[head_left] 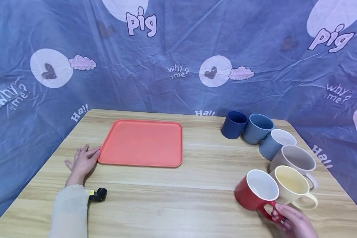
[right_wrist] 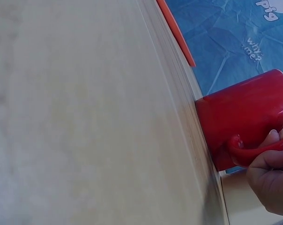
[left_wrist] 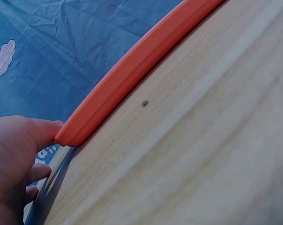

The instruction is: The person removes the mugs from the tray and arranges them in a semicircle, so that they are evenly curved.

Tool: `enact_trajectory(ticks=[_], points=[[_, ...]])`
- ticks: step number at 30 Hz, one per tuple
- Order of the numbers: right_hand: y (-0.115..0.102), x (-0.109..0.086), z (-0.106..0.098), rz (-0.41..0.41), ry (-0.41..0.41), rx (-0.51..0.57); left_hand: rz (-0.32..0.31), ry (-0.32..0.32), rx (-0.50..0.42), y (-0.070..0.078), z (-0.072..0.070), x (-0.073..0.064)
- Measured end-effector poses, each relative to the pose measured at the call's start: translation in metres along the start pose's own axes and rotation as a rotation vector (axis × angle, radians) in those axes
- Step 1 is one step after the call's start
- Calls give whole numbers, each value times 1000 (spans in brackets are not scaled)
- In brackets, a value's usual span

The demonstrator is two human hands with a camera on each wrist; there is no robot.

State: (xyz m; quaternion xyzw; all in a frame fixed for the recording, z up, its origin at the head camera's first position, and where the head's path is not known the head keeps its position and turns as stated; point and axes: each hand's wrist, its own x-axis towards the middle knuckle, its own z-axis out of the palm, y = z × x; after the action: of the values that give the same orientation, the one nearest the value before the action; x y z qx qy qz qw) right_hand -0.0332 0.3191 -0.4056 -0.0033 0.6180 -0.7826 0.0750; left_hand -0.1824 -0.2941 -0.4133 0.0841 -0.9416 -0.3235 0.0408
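Note:
A coral-red tray (head_left: 141, 143) lies flat on the wooden table. My left hand (head_left: 84, 161) is at its near left corner, fingertips touching the rim; the left wrist view shows a digit against the tray's corner (left_wrist: 69, 136), the other fingers lower down. On the right, my right hand (head_left: 296, 220) grips the handle of a red mug (head_left: 246, 194) with a white inside. The mug's base is at the tabletop in the right wrist view; whether it touches, I cannot tell. Close beside it stands a pale yellow mug (head_left: 291, 180).
Behind the yellow mug, a curved row runs back: a beige-grey mug (head_left: 275, 163), a light blue mug (head_left: 269, 147), a medium blue mug (head_left: 253, 132) and a dark blue mug (head_left: 232, 128). A printed blue cloth (head_left: 178, 92) hangs around the table (head_left: 166, 205).

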Motion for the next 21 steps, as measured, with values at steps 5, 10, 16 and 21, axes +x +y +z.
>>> enact_trajectory(ticks=[5,10,16,21], points=[[0,-3,-3,29,11,28,-13,7,-10,0,1,0],[-3,-4,-9,71,-43,53,-12,9,-12,-1,2,0],[-2,-5,-13,56,-54,110,-14,12,-11,0,2,-1],[-3,-6,-14,63,-2,75,-11,13,-11,0,2,-1]])
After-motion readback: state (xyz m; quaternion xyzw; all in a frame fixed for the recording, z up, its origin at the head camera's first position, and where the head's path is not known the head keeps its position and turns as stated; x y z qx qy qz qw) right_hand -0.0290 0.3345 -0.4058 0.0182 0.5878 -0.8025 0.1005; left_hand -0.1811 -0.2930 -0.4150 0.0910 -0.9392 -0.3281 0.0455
